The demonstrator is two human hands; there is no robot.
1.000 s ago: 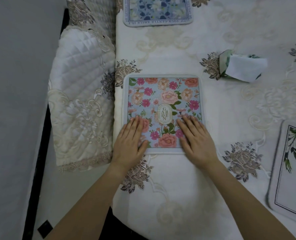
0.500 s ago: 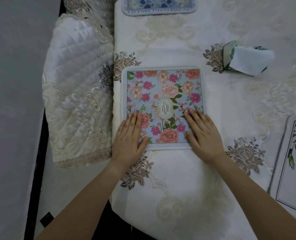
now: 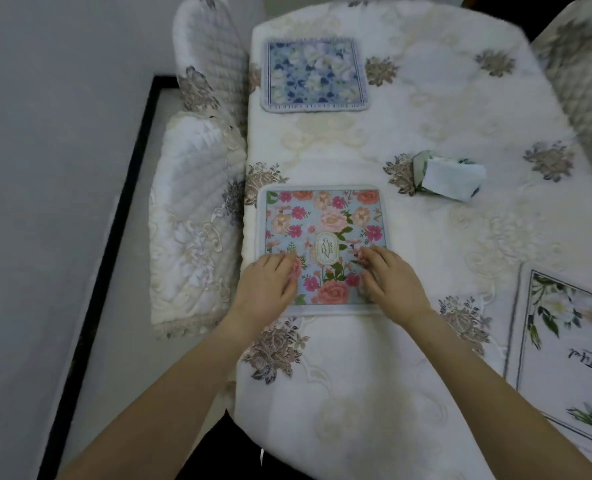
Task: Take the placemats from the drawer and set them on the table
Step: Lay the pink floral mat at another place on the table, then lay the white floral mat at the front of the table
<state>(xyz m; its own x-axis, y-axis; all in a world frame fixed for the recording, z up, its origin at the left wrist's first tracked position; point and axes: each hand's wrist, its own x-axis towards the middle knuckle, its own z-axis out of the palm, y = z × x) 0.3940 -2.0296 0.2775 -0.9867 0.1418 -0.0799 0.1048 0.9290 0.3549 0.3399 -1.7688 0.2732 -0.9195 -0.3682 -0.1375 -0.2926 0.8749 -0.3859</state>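
Observation:
A pink-and-blue floral placemat (image 3: 325,220) lies flat near the left edge of the table (image 3: 426,126), which has a white embroidered cloth. My left hand (image 3: 267,289) rests on its near left part, fingers loosely bent. Over the near right part sits my right hand (image 3: 391,282), fingers also loosely bent and blurred. A blue floral placemat (image 3: 313,74) lies farther along the left edge. At the right edge of view lies a white placemat with green leaves (image 3: 571,358).
A tissue pack (image 3: 450,176) lies on the table right of the pink mat. Two quilted white chairs (image 3: 190,230) stand along the table's left side, and another chair (image 3: 578,84) at the far right. Grey floor lies on the left.
My head has lifted, so the far end of the table and the blue mat show. Both hands have gone from flat and spread to loosely bent on the pink mat.

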